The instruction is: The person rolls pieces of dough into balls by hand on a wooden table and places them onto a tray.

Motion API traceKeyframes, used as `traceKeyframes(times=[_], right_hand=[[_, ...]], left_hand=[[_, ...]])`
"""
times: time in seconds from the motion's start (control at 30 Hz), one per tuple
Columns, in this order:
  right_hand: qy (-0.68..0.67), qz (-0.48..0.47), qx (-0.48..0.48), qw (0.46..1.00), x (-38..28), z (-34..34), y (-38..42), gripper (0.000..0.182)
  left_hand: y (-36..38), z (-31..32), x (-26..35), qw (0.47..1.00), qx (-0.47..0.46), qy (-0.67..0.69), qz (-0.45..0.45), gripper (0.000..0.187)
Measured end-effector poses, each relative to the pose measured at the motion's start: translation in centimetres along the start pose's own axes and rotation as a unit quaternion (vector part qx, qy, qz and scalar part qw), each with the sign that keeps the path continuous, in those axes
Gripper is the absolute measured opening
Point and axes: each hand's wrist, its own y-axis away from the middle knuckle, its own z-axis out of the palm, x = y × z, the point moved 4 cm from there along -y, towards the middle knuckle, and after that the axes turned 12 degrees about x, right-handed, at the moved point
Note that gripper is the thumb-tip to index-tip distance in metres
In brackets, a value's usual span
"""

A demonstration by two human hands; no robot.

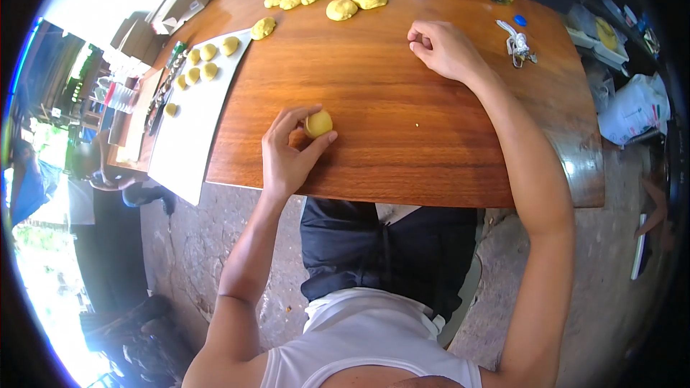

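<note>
- Yellow ball (pixel 319 123): at the wooden table's (pixel 388 111) near left part, pinched between thumb and fingers of the left hand (pixel 282 149), parted by its width.
- Right hand (pixel 447 50): farther back, fingers loosely curled; whether it holds anything, cannot tell.
- White board (pixel 188 136): along the left side, bearing small balls (pixel 208 52).
- Yellow lumps (pixel 341 9): toward the far edge.
- Room: grey floor (pixel 187 237) below, white bag (pixel 635 110) at right.
</note>
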Motion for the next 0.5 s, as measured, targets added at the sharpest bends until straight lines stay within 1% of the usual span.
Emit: traceKeyframes(times=[0.03, 0.07, 0.13, 0.17, 0.23, 0.27, 0.33, 0.37, 0.43, 0.47, 0.5], right_hand=[[-0.008, 0.031, -0.023, 0.999, 0.0, 0.0, 0.0, 0.014], [-0.008, 0.031, -0.026, 0.999, 0.1, 0.2, 0.1, 0.014], [-0.004, -0.003, 0.008, 1.000, 0.3, 0.4, 0.2, 0.016], [-0.004, -0.002, 0.008, 1.000, 0.6, 0.5, 0.3, 0.016], [0.002, -0.002, 0.016, 1.000, 0.3, 0.3, 0.3, 0.016], [0.003, 0.001, 0.017, 1.000, 0.3, 0.1, 0.2, 0.016], [0.005, 0.022, -0.018, 1.000, 0.0, -0.1, 0.1, 0.014], [0.004, 0.023, -0.019, 1.000, -0.1, -0.2, 0.2, 0.014], [-0.011, 0.026, -0.014, 1.000, -0.2, -0.2, 0.2, 0.014], [-0.012, 0.025, -0.015, 1.000, -0.3, -0.2, 0.1, 0.014], [-0.005, 0.025, -0.015, 1.000, -0.3, -0.2, 0.1, 0.014]], left_hand=[[-0.1, 0.1, -0.1, 1.000, 0.016, 0.024, -0.003, 0.046], [-0.3, 0.3, 0.2, 1.000, 0.016, 0.024, -0.005, 0.046], [-0.6, 0.9, 1.5, 0.997, -0.043, -0.005, 0.069, 0.047], [-0.5, 0.9, 1.5, 0.997, -0.044, -0.005, 0.069, 0.047], [-0.3, 1.4, 0.7, 0.992, -0.112, 0.014, -0.049, 0.056], [-0.2, 1.5, 0.5, 0.992, -0.116, 0.014, -0.048, 0.056], [-0.1, 0.8, -0.5, 0.995, -0.036, 0.074, -0.048, 0.065], [-0.1, 0.6, -1.1, 0.995, -0.038, 0.074, -0.050, 0.065], [-0.1, 0.5, -2.1, 0.984, -0.076, 0.140, -0.083, 0.070], [-0.1, 0.5, -2.2, 0.984, -0.075, 0.139, -0.083, 0.070], [-0.1, 0.6, -2.2, 0.983, -0.093, 0.123, -0.097, 0.066]])
